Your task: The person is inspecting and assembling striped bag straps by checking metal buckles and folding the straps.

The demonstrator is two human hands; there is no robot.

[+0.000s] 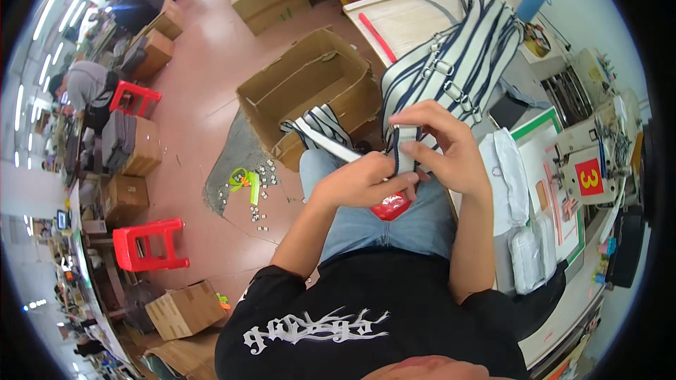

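Above my lap, a white webbing strap with dark navy edges [406,148] is pinched between both my hands. My left hand [367,181] closes on its lower part, fingers curled. My right hand [447,144] grips the upper part between thumb and forefinger. From my left hand more strap [324,139] trails left over the edge of an open cardboard box. Just beyond my right hand, a thick bundle of the same striped straps [451,63] with metal buckles [454,90] hangs over the table edge. A shiny red object [391,205] lies between my thighs, partly hidden by my left hand.
The open cardboard box [310,88] stands ahead of my knees. To my right are a sewing machine [590,162] and white plastic-wrapped packs [531,253]. Small pieces lie scattered on a grey mat [236,162]. Red stools [151,245] stand left, where another person [88,84] bends over.
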